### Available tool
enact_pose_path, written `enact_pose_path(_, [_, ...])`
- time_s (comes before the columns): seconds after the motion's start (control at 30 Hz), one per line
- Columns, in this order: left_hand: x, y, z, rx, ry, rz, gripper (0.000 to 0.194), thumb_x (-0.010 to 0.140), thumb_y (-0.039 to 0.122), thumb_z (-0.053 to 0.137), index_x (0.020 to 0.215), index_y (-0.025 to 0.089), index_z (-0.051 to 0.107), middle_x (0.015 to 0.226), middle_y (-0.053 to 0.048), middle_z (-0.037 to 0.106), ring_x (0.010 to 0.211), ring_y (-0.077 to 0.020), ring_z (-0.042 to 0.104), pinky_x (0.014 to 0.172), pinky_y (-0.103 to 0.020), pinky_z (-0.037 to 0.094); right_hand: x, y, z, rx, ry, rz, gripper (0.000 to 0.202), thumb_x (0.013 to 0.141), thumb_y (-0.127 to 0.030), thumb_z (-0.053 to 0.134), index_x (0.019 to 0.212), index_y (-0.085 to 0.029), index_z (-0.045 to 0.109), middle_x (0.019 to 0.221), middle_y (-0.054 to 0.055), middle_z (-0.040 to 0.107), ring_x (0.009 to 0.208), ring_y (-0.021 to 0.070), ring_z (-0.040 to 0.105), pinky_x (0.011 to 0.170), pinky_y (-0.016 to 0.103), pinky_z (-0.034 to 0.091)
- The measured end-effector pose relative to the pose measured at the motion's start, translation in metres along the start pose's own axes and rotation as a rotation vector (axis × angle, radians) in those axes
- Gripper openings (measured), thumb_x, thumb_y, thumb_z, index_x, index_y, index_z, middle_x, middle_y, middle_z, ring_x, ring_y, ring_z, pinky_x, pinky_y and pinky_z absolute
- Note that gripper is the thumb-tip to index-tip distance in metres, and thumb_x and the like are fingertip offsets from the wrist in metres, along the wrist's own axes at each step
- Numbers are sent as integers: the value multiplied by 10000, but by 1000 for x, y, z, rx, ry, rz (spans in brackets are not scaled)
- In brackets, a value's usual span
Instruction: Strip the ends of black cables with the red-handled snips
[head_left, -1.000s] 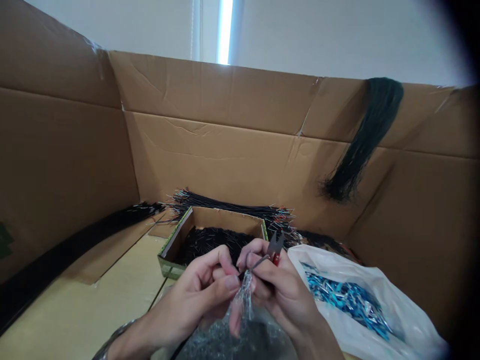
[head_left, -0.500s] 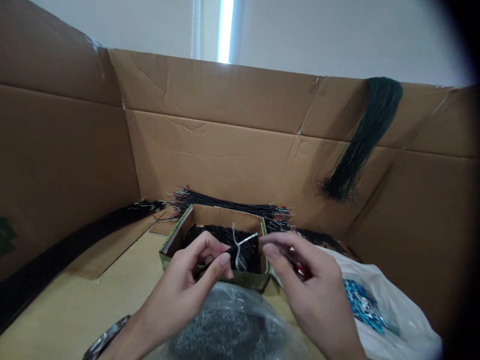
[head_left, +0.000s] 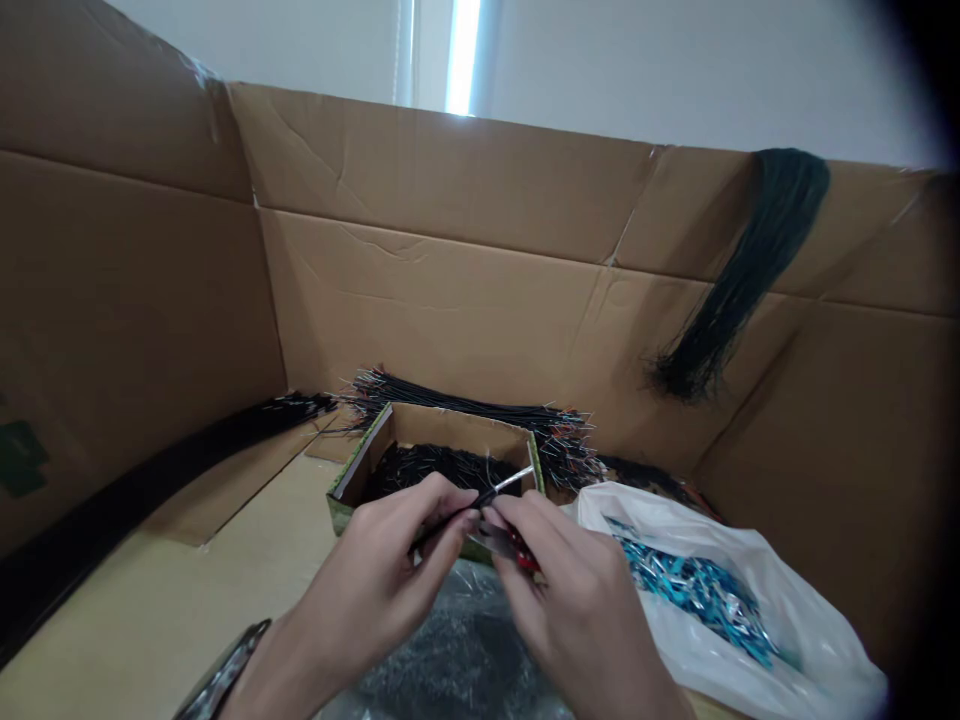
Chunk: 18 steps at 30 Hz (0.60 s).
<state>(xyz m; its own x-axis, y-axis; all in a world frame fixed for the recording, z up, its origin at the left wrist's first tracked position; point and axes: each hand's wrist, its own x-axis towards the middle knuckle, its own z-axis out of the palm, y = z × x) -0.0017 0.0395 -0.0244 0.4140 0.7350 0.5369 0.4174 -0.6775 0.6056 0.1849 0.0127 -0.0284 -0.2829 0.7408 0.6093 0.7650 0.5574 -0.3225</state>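
Observation:
My left hand (head_left: 397, 545) is closed on a black cable (head_left: 486, 497), pinched between thumb and forefinger. The cable's stripped end, a silvery core (head_left: 517, 478) with loose pale strands, points up to the right. My right hand (head_left: 566, 575) is closed around a red-handled tool (head_left: 527, 556) with a flat grey metal part; its exact kind is partly hidden by the fingers. The right fingertips meet the cable beside the left thumb. Just behind both hands stands an open box (head_left: 354, 478) with short black pieces (head_left: 431, 468) in it.
Black cable bundles lie behind the box (head_left: 465, 400) and along the left (head_left: 187, 450). A white plastic bag (head_left: 682, 640) with blue foil scraps (head_left: 697, 590) is at right. Clear plastic (head_left: 450, 650) lies below the hands. Dark green strands (head_left: 772, 240) hang over the cardboard wall (head_left: 450, 270).
My right hand has moved left and closed in on the cable beside my left hand. The red-handled tool shows more plainly. The whole view has shifted slightly.

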Motion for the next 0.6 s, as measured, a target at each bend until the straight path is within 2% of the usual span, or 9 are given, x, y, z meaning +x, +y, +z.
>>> enact_pose_path(0.1, [1, -1, -2, -10, -6, -17, 109, 1031, 260, 532, 1057, 206, 624, 902, 0, 719, 794, -132, 683, 607, -214, 460, 0, 0, -4, 46, -68, 112, 147, 972, -217, 521, 1013, -214, 662, 908, 64, 689, 761, 247, 650, 684, 381, 466])
enact_pose_path(0.2, [1, -1, -3, -27, -33, -72, 113, 1033, 300, 537, 1063, 223, 613, 912, 10, 727, 807, -137, 688, 647, -220, 475, 1, 2, -12, 29, -29, 181, 160, 958, -271, 582, 1097, -249, 660, 963, 54, 686, 792, 246, 646, 698, 380, 465])
enact_pose_path(0.27, [1, 0, -3, -53, -63, -92, 109, 1037, 312, 527, 1038, 232, 600, 932, 14, 732, 831, -138, 692, 678, -220, 482, 2, 2, -14, 18, -7, 171, 203, 953, -292, 604, 1145, -248, 652, 973, 56, 671, 801, 244, 640, 710, 381, 465])
enact_pose_path(0.37, [1, 1, -3, -103, -107, -103, 114, 1044, 313, 503, 1012, 234, 580, 931, 16, 734, 819, -138, 694, 675, -222, 478, 4, 1, -11, 34, -45, 141, 190, 971, -251, 553, 1127, -215, 657, 951, 61, 654, 776, 230, 628, 708, 375, 461])
enact_pose_path(0.47, [0, 1, -4, -145, -136, -130, 124, 1039, 333, 504, 1029, 235, 580, 914, 8, 743, 799, -150, 698, 610, -223, 459, 5, 1, -2, 41, -59, 95, 183, 986, -209, 503, 1059, -189, 669, 919, 67, 655, 757, 221, 616, 703, 367, 448])
enact_pose_path(0.6, [0, 0, -12, -92, -194, -146, 124, 1023, 318, 513, 1003, 231, 600, 866, 9, 742, 744, -156, 684, 538, -228, 402, 0, 7, 4, 55, -98, 102, 137, 949, -202, 555, 975, -205, 690, 881, 56, 681, 731, 215, 612, 673, 348, 425])
